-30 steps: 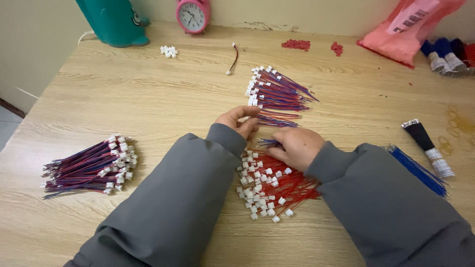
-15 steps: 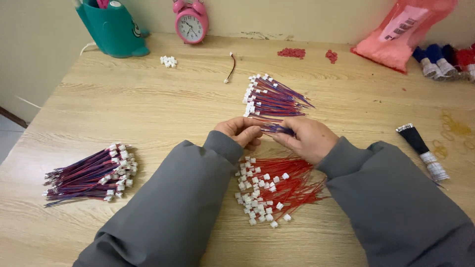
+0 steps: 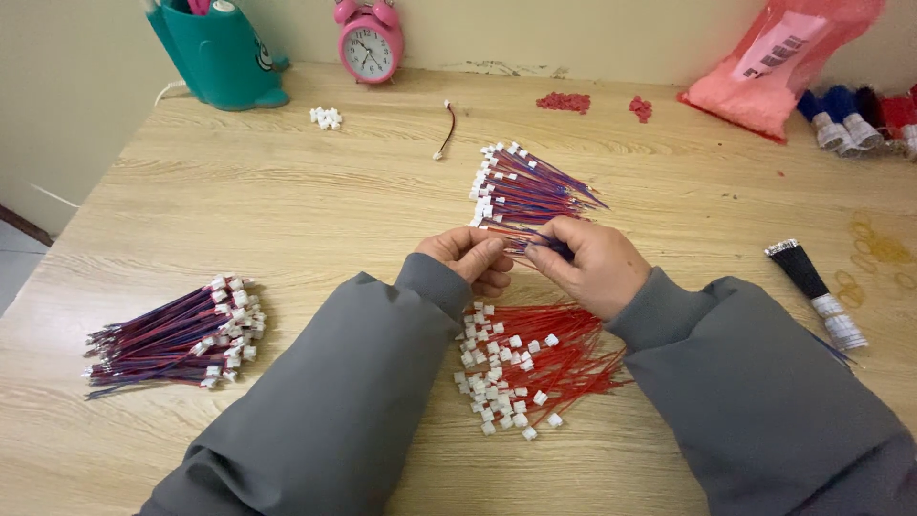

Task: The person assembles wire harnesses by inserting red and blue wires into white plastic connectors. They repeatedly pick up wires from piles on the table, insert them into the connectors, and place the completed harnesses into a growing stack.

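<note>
I judge sorting underway: my left hand [image 3: 473, 260] and right hand [image 3: 587, 263] both pinch one thin red-and-blue wire lead [image 3: 521, 241] above the wooden bench [image 3: 315, 210]; placing it needs a gentle release.

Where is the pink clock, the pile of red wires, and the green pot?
pink clock [image 3: 369, 50], head view, on the white dial.
pile of red wires [image 3: 549, 358], head view, on the red strands mid-pile.
green pot [image 3: 222, 57], head view, on its front wall.
</note>
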